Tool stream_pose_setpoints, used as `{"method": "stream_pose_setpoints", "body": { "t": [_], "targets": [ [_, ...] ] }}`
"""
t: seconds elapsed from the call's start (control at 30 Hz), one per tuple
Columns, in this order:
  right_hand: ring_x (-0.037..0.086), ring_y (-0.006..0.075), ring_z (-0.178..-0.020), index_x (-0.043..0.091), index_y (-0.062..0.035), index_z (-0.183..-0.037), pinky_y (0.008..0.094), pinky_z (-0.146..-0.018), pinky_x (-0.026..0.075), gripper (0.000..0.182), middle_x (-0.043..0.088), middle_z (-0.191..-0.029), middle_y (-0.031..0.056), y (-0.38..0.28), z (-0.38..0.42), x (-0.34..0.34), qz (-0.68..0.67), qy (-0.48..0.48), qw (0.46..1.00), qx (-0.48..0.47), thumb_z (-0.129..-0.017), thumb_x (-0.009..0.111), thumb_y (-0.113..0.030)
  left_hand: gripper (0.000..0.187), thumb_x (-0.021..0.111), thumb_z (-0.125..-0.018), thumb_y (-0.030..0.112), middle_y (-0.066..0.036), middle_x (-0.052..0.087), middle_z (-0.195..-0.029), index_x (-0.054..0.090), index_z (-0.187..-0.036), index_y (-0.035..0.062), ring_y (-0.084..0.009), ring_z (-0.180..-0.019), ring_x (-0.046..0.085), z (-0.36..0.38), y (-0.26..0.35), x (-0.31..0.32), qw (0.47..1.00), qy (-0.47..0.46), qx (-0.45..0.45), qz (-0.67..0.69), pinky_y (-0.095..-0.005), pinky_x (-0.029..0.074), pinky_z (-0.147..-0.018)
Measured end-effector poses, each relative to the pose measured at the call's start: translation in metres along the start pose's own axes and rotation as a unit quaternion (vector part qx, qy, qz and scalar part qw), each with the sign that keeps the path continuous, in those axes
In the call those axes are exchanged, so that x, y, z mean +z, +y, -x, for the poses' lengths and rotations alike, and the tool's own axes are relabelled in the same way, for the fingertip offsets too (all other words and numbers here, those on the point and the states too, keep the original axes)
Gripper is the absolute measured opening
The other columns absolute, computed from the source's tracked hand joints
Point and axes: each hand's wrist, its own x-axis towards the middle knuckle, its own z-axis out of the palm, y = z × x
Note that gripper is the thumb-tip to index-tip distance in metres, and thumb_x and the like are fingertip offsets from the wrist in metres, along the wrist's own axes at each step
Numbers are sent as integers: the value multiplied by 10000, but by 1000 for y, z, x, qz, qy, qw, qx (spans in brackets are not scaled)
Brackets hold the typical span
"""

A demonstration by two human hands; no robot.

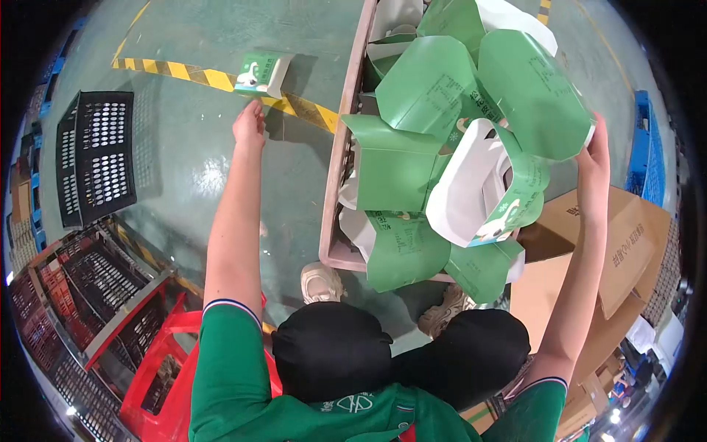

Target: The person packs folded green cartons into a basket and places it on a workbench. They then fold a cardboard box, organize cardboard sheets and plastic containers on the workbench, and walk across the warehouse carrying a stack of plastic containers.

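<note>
My left hand (250, 124) is stretched forward with its fingers closed at the lower edge of a small green-and-white box (261, 74) with a white bird picture. My right hand (593, 151) grips the edge of a large green carton sheet (534, 92) at the right of the pile. Below and between my hands, a pinkish bin (331, 214) is heaped with several green cartons. One carton (471, 184), with its white inside showing, lies open on top of the heap.
A black perforated crate (99, 158) stands at the left. Nearer are a red plastic stool (158, 368) and stacked crates (88, 295). Brown cardboard boxes (626, 243) stand at the right, beside a blue crate (646, 155). Yellow-black tape (199, 76) crosses the floor.
</note>
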Motion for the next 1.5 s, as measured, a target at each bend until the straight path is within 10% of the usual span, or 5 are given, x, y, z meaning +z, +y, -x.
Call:
{"method": "stream_pose_setpoints", "body": {
  "t": [0.33,0.47,1.07,1.33,1.5],
  "targets": [
    [403,200,-1142,357,-17,-1229,321,-947,325,430,374,-1309,129,-9,27,-27,38,77,993,-82,-837,502,-119,851,720,-638,362,-147,503,-1154,317,-1307,25,-301,-1043,492,-20,30,3,873,160,326,-326,-379,383,-905],
    [427,188,-1102,381,-16,-1207,305,-919,344,408,402,-1287,128,6,71,-50,48,95,993,-52,-823,497,-95,878,699,-622,462,-133,498,-1188,327,-1315,72,-303,-1186,385,-49,43,0,878,-11,290,-381,-396,210,-1035],
    [542,244,-873,391,-33,-1135,336,-724,458,405,495,-1093,144,190,162,1,52,5,964,261,-779,565,-114,95,583,-822,70,-24,570,-900,546,-905,43,-86,-813,491,154,135,-3,918,-141,370,-15,-238,376,-754],
    [469,380,-1019,371,4,-1114,423,-849,420,578,478,-1110,212,282,119,35,300,-13,930,212,-687,661,-255,138,506,-844,34,-75,537,-990,537,-977,20,-155,-927,501,312,133,12,824,-497,270,17,-317,367,-891],
    [513,351,-1003,404,3,-1112,387,-857,423,651,517,-1095,209,314,95,36,151,105,922,341,-611,695,-295,150,526,-834,6,-21,587,-896,564,-978,-14,-64,-829,505,331,81,16,856,-344,341,-182,-201,357,-797]
  ]
}}
